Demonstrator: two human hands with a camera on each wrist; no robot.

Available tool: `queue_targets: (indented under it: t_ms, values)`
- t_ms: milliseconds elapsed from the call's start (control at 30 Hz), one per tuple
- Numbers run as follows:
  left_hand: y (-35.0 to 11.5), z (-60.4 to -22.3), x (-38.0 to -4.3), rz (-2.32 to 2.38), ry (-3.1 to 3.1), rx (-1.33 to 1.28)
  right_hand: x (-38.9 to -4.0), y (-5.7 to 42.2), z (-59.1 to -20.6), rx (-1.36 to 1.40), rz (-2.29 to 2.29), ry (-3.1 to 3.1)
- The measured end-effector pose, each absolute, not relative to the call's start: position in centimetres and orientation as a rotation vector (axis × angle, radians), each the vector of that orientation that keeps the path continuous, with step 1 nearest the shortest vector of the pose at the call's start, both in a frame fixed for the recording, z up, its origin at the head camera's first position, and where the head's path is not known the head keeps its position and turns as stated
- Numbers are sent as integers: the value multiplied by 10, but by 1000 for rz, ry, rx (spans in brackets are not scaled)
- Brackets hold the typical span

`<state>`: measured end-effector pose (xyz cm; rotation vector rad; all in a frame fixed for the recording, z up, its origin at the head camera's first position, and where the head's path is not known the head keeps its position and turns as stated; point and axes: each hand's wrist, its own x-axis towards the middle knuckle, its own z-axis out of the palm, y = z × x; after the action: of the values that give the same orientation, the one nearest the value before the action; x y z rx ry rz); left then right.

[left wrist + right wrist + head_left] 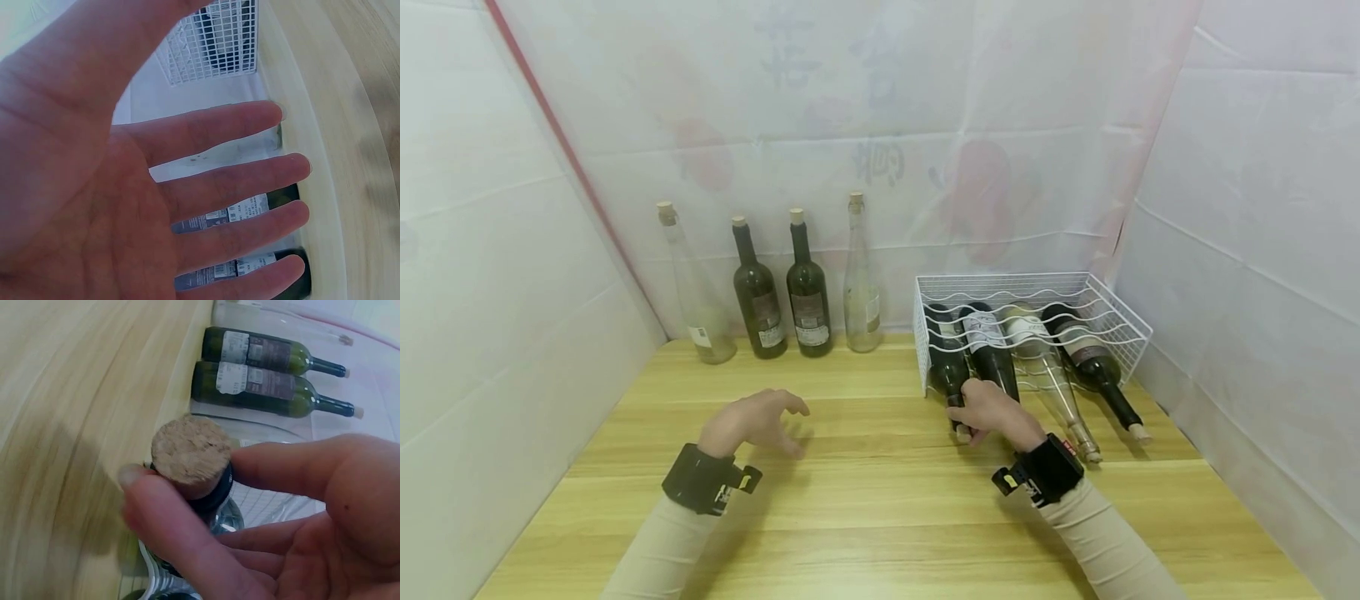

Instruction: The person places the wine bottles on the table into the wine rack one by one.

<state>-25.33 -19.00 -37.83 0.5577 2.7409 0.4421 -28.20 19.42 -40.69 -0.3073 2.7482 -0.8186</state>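
Note:
My right hand (996, 412) holds the neck of a dark green wine bottle (950, 371), which lies at the left end of a white wire rack (921, 333). In the right wrist view, thumb and forefinger pinch that neck just under its cork (190, 450). Beside it in the rack lie a dark bottle with a white label (994, 362), a clear bottle (1056, 387) and another dark bottle (1097, 367), necks toward me. My left hand (752, 423) hovers over the wooden table with nothing in it; its fingers look spread and fairly straight in the left wrist view.
Along the back wall stand a leaning clear bottle (700, 312), two dark green bottles (760, 304) and a second clear bottle (861, 304), all corked. White sheeting (880, 100) encloses the wooden table (850, 517) at the back and both sides.

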Motion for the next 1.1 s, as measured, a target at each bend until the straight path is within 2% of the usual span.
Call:
queue_targets:
  t_ms: [1100]
  values:
    - [-188,-379,-255,450,2736,547,-285,200,-406,-349,-890,2626]
